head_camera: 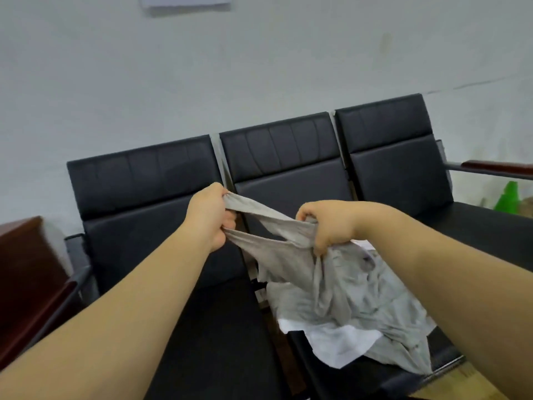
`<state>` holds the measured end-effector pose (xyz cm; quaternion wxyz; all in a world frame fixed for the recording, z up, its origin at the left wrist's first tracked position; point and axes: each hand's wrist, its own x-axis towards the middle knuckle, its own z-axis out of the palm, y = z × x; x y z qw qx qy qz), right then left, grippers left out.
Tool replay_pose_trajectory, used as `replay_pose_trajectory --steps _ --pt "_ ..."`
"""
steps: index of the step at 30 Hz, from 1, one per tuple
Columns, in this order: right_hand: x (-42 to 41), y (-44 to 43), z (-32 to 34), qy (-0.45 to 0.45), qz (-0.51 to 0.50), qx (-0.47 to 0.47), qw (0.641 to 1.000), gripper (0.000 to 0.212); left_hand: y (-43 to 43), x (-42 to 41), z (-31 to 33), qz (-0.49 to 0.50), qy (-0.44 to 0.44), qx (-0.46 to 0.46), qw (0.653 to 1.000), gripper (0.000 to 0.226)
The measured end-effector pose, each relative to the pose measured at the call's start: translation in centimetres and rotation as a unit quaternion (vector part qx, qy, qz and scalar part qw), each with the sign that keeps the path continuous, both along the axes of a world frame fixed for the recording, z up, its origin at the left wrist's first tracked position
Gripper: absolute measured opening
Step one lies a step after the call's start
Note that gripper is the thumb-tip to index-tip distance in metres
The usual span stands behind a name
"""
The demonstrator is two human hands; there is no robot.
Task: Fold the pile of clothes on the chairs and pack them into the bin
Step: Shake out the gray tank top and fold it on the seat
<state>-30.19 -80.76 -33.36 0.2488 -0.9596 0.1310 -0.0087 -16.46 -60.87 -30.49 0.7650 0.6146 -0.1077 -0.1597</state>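
At the left, over the first of the row of black chairs (pixel 138 203), the left hand (pixel 212 216) grips one end of a grey garment (pixel 340 293), its fingers (pixel 230 222) curled tight round a bunched strip of the cloth. From there the fabric runs in two taut bands to the right hand (pixel 328 223), which is clamped on a gathered fold. The rest of the garment hangs down from the right hand in loose creases onto the middle chair's seat, where it lies on top of a white cloth (pixel 340 342).

The garment looks thin, light and wholly limp. It will likely sag and twist wherever it is not held, and it stretches a little under the pull. It seems neither slippery nor fragile, so a firm pinch should do. The best hold is probably at the two shoulder or hem corners, well apart, so the body hangs flat for folding and does not bunch. The bin is not in view.
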Motion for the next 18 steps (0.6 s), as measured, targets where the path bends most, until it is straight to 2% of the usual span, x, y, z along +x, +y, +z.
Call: replay_pose_trajectory --steps 1,2,5,8,12,15,18 --pt "0.4 0.5 1.0 0.006 -0.007 -0.092 0.996 0.051 0.7 0.0 0.3 0.006 -0.010 0.005 1.000 0.018" --pt "0.8 1.1 2.3 -0.005 -0.015 -0.144 0.989 0.042 1.7 0.1 0.9 0.019 -0.022 0.008 1.000 0.017" --pt "1.8 2.5 5.9 -0.097 -0.044 -0.189 0.976 0.010 4.9 0.6 2.8 0.063 -0.060 0.015 0.996 0.014" --pt "2.3 4.3 9.4 -0.162 -0.047 -0.118 0.979 0.008 8.2 1.0 5.0 0.058 -0.064 -0.024 0.996 0.016" --pt "3.3 7.6 13.0 -0.233 -0.022 0.070 0.970 0.013 12.2 1.3 8.0 0.019 -0.063 -0.090 0.994 0.023" --pt "4.1 10.4 15.2 -0.244 0.000 0.168 0.955 0.010 14.6 0.8 9.8 0.023 -0.097 -0.073 0.992 0.025" --pt "5.1 13.3 17.6 -0.259 0.024 0.197 0.945 0.013 17.3 -0.1 11.2 -0.003 -0.153 -0.035 0.988 0.018"
